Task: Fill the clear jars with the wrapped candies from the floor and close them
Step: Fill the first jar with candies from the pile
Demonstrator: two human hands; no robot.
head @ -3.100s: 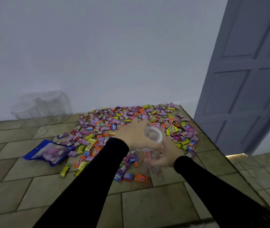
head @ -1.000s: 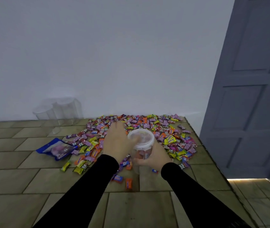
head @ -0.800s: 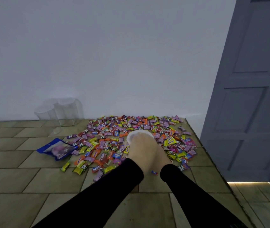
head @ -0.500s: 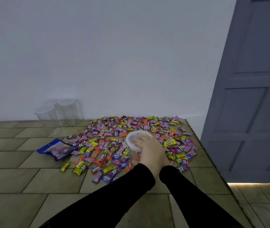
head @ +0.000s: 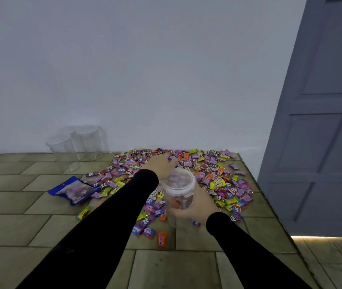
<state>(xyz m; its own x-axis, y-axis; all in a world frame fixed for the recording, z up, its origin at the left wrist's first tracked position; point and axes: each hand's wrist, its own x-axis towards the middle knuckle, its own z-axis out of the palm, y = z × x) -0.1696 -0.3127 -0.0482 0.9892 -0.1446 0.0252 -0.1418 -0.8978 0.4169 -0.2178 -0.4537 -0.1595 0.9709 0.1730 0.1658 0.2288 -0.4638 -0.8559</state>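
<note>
Head view, single frame. A clear jar (head: 179, 189) is seen just below frame centre, upright, its mouth uncovered, with a few wrapped candies visible through the wall. The jar is grasped low on its side by the right hand (head: 197, 207), fingers curled round the wall from the 4 o'clock side. The left hand (head: 160, 164) is extended past the jar rim at 11 o'clock, over the candy pile (head: 186, 174); its fingers are bent down among the wrappers, but whether a candy is pinched cannot be told. Both forearms are covered by black sleeves (head: 111, 222).

The pile is spread on the tiled floor (head: 20, 226) from 9 o'clock round to 3 o'clock of the jar, reaching the white wall (head: 145, 69). A blue candy bag (head: 73, 189) lies flat at 9 o'clock of the jar, touching the pile's edge. Three empty clear jars (head: 78, 142) are grouped against the wall at 10 o'clock, well apart from the held jar. A grey door (head: 322, 122) stands at 3 o'clock.
</note>
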